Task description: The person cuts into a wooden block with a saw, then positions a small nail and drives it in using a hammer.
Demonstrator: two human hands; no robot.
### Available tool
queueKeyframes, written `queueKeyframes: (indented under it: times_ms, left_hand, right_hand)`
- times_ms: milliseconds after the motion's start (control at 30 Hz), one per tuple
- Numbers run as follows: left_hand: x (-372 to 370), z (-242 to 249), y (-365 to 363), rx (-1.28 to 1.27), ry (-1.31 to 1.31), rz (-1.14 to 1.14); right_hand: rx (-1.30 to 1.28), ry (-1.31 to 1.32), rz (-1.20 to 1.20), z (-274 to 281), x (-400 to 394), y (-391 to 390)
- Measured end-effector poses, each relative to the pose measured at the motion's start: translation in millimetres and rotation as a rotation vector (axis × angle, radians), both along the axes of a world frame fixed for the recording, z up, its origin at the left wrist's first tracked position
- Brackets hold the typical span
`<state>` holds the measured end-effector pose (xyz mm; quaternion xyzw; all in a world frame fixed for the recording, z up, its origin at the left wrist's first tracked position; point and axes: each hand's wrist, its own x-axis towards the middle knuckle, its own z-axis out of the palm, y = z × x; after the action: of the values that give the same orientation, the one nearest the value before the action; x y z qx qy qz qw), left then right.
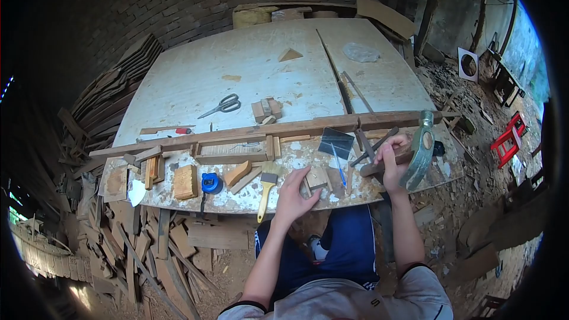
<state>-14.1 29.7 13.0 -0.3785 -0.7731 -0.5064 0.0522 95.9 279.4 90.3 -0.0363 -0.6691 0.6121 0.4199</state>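
Note:
My left hand (294, 197) rests at the near edge of the workbench, thumb and fingers apart around the left side of a small wooden piece (317, 178). On the right, my right hand (393, 163) is closed on a hammer (422, 149), its metal head raised above the bench. A yellow-handled brush (267, 195) lies left of my left hand. Between the hands are a blue pen (338, 166) and a dark square plate (336, 143). Dark metal tools (365, 142) lie beside my right hand.
A long wooden rail (284, 128) crosses the bench (195, 77). Scissors (220, 106) and stacked wood blocks (267, 109) lie beyond it. Nearer are a wooden tray (231, 151), a blue tape measure (211, 183) and a wood block (185, 182). Scrap wood (160, 261) covers the floor.

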Motion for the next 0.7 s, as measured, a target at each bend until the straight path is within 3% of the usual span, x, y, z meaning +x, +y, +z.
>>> queueKeyframes:
  times_ms: [200, 300, 433, 533, 700]
  left_hand:
    - [-0.7, -2.7, 0.2, 0.004, 0.031, 0.002]
    - [0.6, -5.2, 0.5, 0.001, 0.039, 0.007]
    - [-1.1, -4.7, 1.0, -0.005, 0.046, 0.009]
    - [1.7, -1.7, -0.7, -0.012, 0.017, 0.0]
    - [1.6, -3.2, 0.7, -0.017, 0.046, 0.015]
  right_hand:
    - [-0.034, 0.102, -0.063, -7.4, -11.2, -1.7]
    - [0.044, 0.106, -0.293, -45.1, -24.9, -1.0]
    - [0.011, 0.137, -0.313, -73.2, -33.8, 9.3]
    - [-0.174, 0.201, -0.066, -36.7, -11.0, -22.5]
    - [-0.213, 0.086, 0.171, -38.5, 8.8, -37.6]
